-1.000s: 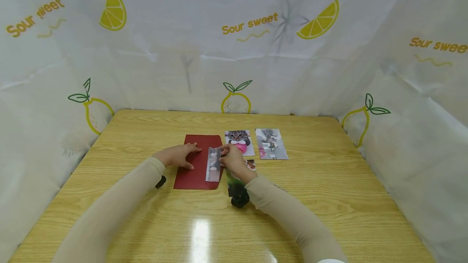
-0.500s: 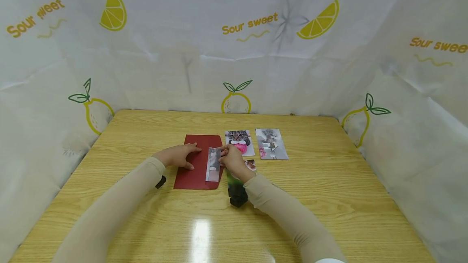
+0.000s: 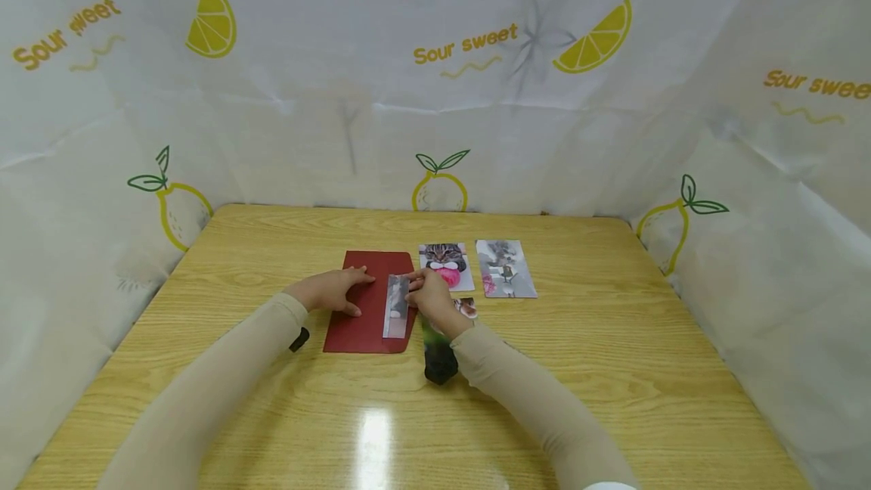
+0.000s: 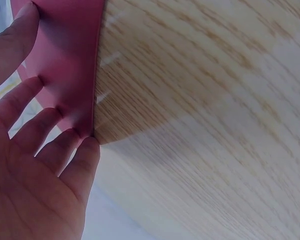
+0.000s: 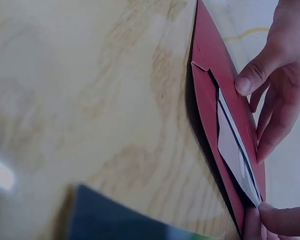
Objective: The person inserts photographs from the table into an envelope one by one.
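A red envelope (image 3: 361, 335) lies on the table, its opening toward the right. Partway in its mouth sits a photo card (image 3: 396, 308) with a greyish picture; the rest of the card is hidden inside, as the right wrist view shows at the card's edge (image 5: 232, 147). My left hand (image 3: 333, 292) rests on the envelope with fingers spread; its fingertips (image 4: 82, 145) touch the red paper near the edge. With thumb and fingers, my right hand (image 3: 435, 301) pinches the outer edge of the card.
Right of the envelope lie a cat photo (image 3: 442, 252) and a pale grey bird photo (image 3: 516, 282). A green and dark photo (image 3: 434, 339) is partly covered by my right forearm. The wooden table (image 3: 599, 346) meets a lemon-printed cloth (image 3: 306, 150) behind and at both sides.
The photo card has slid slightly left into the envelope, and my right hand has shifted left with it. My left hand and the other photos have stayed in place.
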A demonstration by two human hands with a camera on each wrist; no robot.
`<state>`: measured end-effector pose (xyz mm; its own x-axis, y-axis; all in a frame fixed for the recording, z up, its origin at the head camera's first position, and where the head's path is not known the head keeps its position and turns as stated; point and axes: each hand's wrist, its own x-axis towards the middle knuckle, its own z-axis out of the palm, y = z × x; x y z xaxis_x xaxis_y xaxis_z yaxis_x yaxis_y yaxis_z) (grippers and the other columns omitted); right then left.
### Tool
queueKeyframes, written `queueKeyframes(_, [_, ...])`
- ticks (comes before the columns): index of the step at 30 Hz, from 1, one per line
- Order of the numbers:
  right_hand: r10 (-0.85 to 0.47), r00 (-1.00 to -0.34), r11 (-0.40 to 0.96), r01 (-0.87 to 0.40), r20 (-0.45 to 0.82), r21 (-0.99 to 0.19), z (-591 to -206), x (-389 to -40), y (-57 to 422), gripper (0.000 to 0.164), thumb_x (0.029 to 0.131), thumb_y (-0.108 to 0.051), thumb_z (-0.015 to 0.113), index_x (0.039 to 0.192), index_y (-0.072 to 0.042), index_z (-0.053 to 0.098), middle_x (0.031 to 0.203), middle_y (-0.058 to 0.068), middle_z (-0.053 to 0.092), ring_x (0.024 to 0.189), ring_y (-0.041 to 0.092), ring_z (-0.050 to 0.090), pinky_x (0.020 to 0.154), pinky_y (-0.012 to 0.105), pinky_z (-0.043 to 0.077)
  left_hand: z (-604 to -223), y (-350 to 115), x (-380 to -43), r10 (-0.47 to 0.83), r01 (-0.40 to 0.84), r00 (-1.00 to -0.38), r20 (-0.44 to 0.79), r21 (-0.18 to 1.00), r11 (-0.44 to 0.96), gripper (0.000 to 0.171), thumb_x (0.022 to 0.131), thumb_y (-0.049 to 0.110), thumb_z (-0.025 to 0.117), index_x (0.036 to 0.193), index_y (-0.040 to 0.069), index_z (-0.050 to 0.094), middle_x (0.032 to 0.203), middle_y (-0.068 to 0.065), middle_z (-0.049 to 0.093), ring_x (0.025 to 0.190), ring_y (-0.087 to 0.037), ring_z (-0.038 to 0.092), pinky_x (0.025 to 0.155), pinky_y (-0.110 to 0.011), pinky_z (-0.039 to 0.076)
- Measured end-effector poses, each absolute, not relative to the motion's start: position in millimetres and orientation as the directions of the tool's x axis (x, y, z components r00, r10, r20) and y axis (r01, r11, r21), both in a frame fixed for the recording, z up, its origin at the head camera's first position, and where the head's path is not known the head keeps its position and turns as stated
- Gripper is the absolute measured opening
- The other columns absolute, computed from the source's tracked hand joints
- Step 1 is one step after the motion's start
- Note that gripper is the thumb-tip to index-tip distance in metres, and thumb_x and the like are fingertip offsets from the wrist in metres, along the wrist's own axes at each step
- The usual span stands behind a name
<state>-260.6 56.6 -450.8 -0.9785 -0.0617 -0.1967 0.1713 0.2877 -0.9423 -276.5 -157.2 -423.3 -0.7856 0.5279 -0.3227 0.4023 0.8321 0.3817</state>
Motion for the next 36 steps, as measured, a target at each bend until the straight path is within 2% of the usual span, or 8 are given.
queueKeyframes(6, [-0.063,-0.98,0.298,0.164,-0.191,-0.94,-452,-264,55,0.033,0.085,0.014,0.063,0.116,0.002,0.063,0.086,0.005,0.056,0.07,0.013,0.056,0.065,0.027,0.058,-423,-157,-277,0.527,0.403,-0.786,-0.323,0.379,0.833,0.068,0.088,0.023,0.072,0.146,0.008,0.042,0.158,-0.02,0.024,0.144,-0.04,0.025,0.114,-0.05,0.031])
queueKeyframes(15, [-0.07,-0.977,0.338,0.166,-0.2,-0.926,-447,-263,52,0.031,0.087,0.011,0.062,0.117,0.002,0.062,0.094,0.014,0.061,0.072,0.015,0.063,0.065,0.029,0.057,-422,-156,-278,0.527,0.4,-0.786,-0.324,0.383,0.833,0.068,0.088,0.023,0.072,0.147,0.007,0.041,0.158,-0.021,0.023,0.145,-0.04,0.023,0.114,-0.051,0.03])
queueKeyframes(26, [-0.031,-0.975,0.347,0.194,-0.218,-0.918,-450,-266,48,0.026,0.085,0.009,0.066,0.109,-0.003,0.068,0.08,0.003,0.061,0.068,0.017,0.065,0.058,0.03,0.055,-425,-157,-279,0.531,0.407,-0.782,-0.327,0.378,0.831,0.069,0.088,0.023,0.072,0.147,0.007,0.041,0.158,-0.021,0.022,0.145,-0.04,0.022,0.115,-0.051,0.029])
queueKeyframes(33, [-0.027,-0.977,0.383,0.184,-0.21,-0.905,-447,-265,45,0.028,0.084,0.006,0.069,0.111,-0.003,0.07,0.091,0.012,0.068,0.068,0.017,0.065,0.057,0.028,0.055,-425,-157,-278,0.52,0.389,-0.786,-0.335,0.386,0.837,0.069,0.089,0.023,0.071,0.148,0.009,0.04,0.159,-0.018,0.021,0.145,-0.038,0.023,0.115,-0.05,0.028])
queueKeyframes(36, [-0.026,-0.98,0.401,0.17,-0.197,-0.9,-447,-263,44,0.03,0.084,0.004,0.07,0.113,-0.004,0.07,0.093,0.011,0.07,0.067,0.014,0.063,0.056,0.025,0.053,-425,-157,-277,0.525,0.397,-0.785,-0.329,0.382,0.834,0.069,0.088,0.024,0.072,0.148,0.008,0.04,0.159,-0.019,0.022,0.145,-0.039,0.024,0.115,-0.051,0.029])
